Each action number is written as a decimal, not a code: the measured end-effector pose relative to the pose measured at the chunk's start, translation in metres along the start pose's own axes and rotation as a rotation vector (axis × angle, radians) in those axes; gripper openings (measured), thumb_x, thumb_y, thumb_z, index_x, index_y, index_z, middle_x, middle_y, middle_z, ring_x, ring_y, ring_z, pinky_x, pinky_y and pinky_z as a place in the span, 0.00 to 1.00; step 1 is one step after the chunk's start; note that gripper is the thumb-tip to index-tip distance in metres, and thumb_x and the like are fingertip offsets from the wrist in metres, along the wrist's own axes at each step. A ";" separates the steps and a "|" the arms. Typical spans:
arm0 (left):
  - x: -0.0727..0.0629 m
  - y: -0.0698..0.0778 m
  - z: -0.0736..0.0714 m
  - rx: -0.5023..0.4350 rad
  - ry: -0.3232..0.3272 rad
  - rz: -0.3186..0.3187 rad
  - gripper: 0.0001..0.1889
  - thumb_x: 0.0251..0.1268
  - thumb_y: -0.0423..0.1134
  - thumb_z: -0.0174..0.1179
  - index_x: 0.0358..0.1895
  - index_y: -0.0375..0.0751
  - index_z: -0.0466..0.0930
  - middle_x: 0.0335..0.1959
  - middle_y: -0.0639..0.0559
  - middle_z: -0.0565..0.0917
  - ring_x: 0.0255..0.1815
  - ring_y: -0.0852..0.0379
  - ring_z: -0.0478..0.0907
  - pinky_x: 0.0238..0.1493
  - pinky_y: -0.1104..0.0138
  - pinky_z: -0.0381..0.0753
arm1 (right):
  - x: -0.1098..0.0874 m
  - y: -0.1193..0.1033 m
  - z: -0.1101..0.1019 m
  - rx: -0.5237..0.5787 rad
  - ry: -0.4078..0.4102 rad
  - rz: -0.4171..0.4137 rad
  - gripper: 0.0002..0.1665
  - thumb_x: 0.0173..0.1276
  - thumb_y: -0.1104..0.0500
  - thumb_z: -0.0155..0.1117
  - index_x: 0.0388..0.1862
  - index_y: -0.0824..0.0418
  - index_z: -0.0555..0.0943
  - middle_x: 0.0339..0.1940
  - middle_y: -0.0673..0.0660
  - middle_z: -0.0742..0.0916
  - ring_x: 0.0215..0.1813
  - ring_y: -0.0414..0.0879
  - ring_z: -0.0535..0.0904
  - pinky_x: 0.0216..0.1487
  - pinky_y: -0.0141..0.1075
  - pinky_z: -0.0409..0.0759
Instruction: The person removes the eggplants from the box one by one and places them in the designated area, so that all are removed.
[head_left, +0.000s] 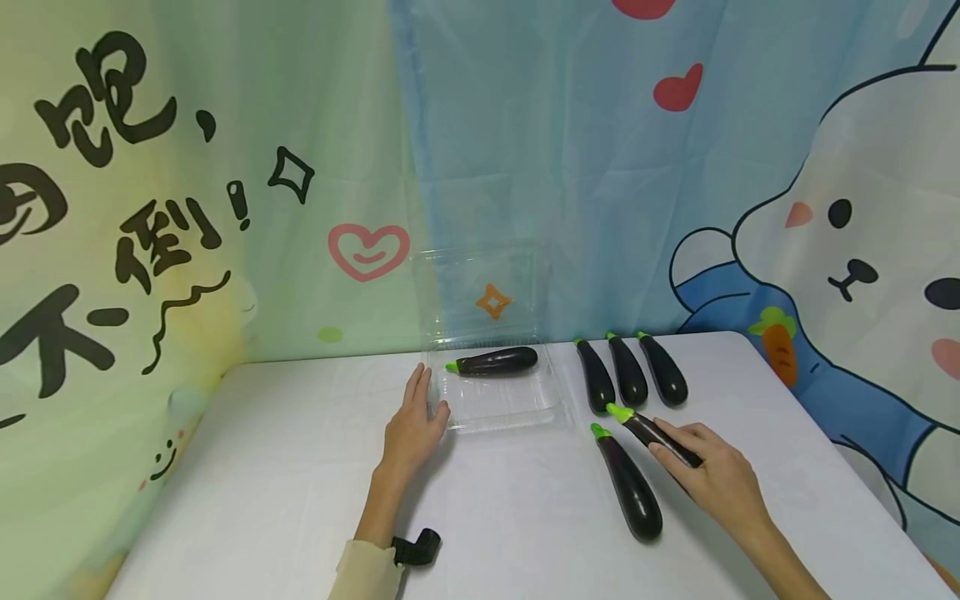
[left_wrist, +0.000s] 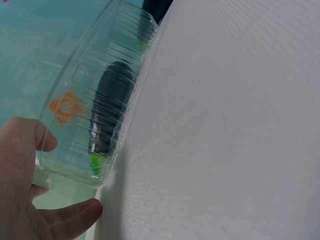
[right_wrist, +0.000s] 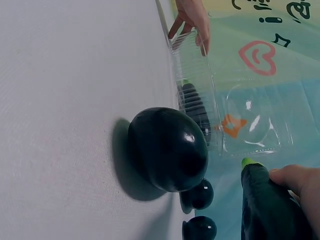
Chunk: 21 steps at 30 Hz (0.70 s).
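Observation:
My left hand (head_left: 417,425) is at the left side of a clear plastic container (head_left: 510,408), thumb over its rim and fingers outside the wall. One dark eggplant (head_left: 498,362) lies crosswise inside, green stem end to the left. In my right hand (head_left: 723,475) is another eggplant (head_left: 651,432), gripped by its thick end between thumb and fingers, green tip pointing at the container. Below the held one, a loose eggplant (head_left: 632,487) lies on the table; its round end looms large in the right wrist view.
Three more eggplants (head_left: 628,371) lie side by side at the table's back edge, right of the container. The container's hinged lid (head_left: 480,283) stands upright against a printed curtain (head_left: 570,125). A white cloth covers the table (head_left: 285,467).

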<state>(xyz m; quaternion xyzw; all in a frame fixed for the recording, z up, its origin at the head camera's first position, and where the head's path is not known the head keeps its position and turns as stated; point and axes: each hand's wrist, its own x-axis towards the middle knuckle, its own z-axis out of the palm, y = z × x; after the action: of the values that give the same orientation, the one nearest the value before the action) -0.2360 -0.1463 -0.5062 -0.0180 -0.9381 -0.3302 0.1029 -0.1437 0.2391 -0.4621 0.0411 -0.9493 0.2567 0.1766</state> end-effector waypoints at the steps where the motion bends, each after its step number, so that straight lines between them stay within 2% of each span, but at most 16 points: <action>1: 0.000 0.000 0.000 0.001 -0.002 0.000 0.34 0.66 0.49 0.49 0.75 0.45 0.57 0.78 0.55 0.56 0.57 0.42 0.80 0.39 0.50 0.80 | 0.000 0.000 0.000 0.002 -0.007 0.010 0.26 0.62 0.49 0.69 0.57 0.57 0.82 0.40 0.59 0.86 0.31 0.41 0.71 0.26 0.31 0.65; 4: 0.000 0.000 0.000 0.004 -0.001 0.001 0.34 0.66 0.49 0.49 0.75 0.46 0.57 0.78 0.55 0.56 0.59 0.42 0.79 0.41 0.50 0.81 | 0.000 0.002 0.001 0.006 -0.050 0.053 0.28 0.65 0.47 0.66 0.61 0.60 0.80 0.43 0.63 0.85 0.36 0.48 0.76 0.31 0.36 0.71; 8: 0.000 -0.001 0.000 0.002 -0.002 0.001 0.34 0.67 0.49 0.49 0.75 0.46 0.57 0.78 0.55 0.56 0.60 0.42 0.78 0.43 0.48 0.80 | 0.001 0.004 0.001 0.016 -0.095 0.095 0.31 0.69 0.46 0.61 0.65 0.61 0.75 0.47 0.67 0.82 0.41 0.54 0.78 0.35 0.42 0.73; 14: 0.000 -0.001 0.001 0.003 -0.001 0.000 0.34 0.67 0.49 0.49 0.75 0.46 0.57 0.78 0.55 0.56 0.59 0.42 0.79 0.43 0.49 0.80 | 0.000 0.005 0.001 0.027 -0.116 0.094 0.31 0.70 0.46 0.59 0.67 0.59 0.73 0.48 0.70 0.83 0.46 0.62 0.80 0.41 0.54 0.77; 18: 0.000 -0.001 0.001 0.003 -0.002 0.000 0.34 0.67 0.49 0.49 0.75 0.46 0.57 0.78 0.55 0.56 0.59 0.41 0.79 0.43 0.49 0.80 | 0.000 0.007 0.001 0.016 -0.197 0.152 0.35 0.69 0.41 0.59 0.69 0.60 0.72 0.47 0.70 0.83 0.44 0.59 0.79 0.38 0.47 0.76; 21: 0.000 -0.001 0.000 0.002 -0.002 -0.002 0.34 0.67 0.49 0.49 0.75 0.46 0.57 0.78 0.55 0.56 0.59 0.41 0.79 0.43 0.49 0.80 | 0.000 0.009 0.003 0.010 -0.224 0.170 0.36 0.68 0.41 0.59 0.68 0.61 0.72 0.46 0.69 0.82 0.42 0.56 0.78 0.36 0.42 0.74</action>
<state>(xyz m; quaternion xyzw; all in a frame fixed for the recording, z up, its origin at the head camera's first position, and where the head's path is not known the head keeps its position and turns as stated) -0.2361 -0.1465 -0.5069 -0.0172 -0.9386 -0.3292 0.1018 -0.1460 0.2454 -0.4689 -0.0103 -0.9618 0.2695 0.0471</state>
